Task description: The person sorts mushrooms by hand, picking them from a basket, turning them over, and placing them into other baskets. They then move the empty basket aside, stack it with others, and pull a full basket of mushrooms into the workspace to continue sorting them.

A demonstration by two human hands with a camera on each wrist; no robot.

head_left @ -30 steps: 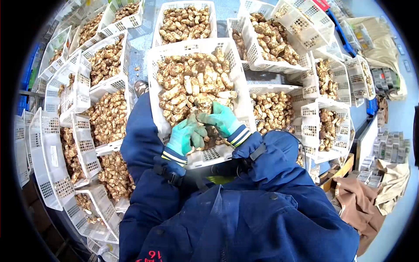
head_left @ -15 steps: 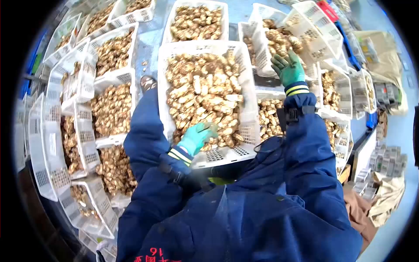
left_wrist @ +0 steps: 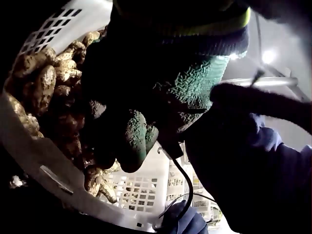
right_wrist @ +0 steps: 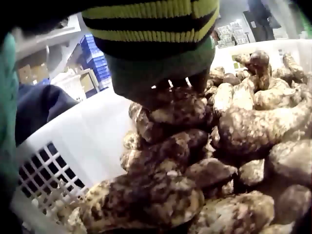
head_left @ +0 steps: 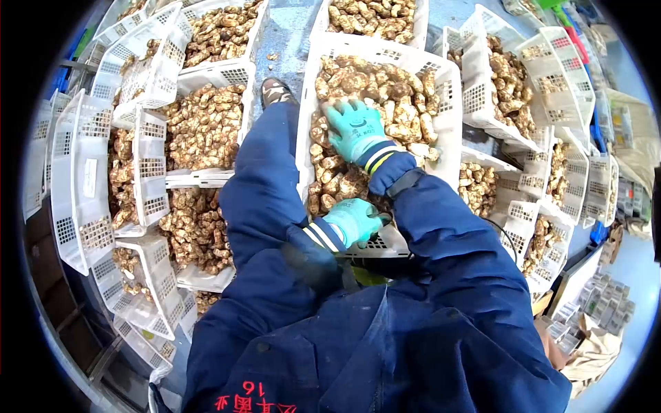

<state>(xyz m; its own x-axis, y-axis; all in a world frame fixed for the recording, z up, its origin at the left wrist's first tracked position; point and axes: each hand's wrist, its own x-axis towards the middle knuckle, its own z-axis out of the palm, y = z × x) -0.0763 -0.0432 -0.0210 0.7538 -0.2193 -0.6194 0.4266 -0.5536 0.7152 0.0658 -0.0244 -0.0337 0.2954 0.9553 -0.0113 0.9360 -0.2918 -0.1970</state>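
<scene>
A white plastic crate (head_left: 451, 131) full of mottled brown-and-white mushrooms (head_left: 406, 117) stands in front of the person, nearest to both hands. The right hand (head_left: 354, 127), in a green glove, lies over the mushrooms on the crate's left side with fingers spread. In the right wrist view its fingers are hidden behind the cuff and palm, right against the mushrooms. The left hand (head_left: 356, 219), also gloved, is low by the crate's near edge. Its fingers (left_wrist: 134, 141) bend downward in the left wrist view, where much of the hand is dark; I cannot tell whether it holds anything.
More crates of mushrooms stand on the left (head_left: 206, 131), behind (head_left: 372, 17) and on the right (head_left: 509, 89). A tilted crate (head_left: 558, 76) leans at the far right. The person's legs flank the near crate, and a shoe (head_left: 277, 93) shows on the blue floor.
Both hands were together over the crate, then the right hand went out by the right-hand crate and came back onto the mushrooms. The left hand moved down toward the near edge. The view shifted.
</scene>
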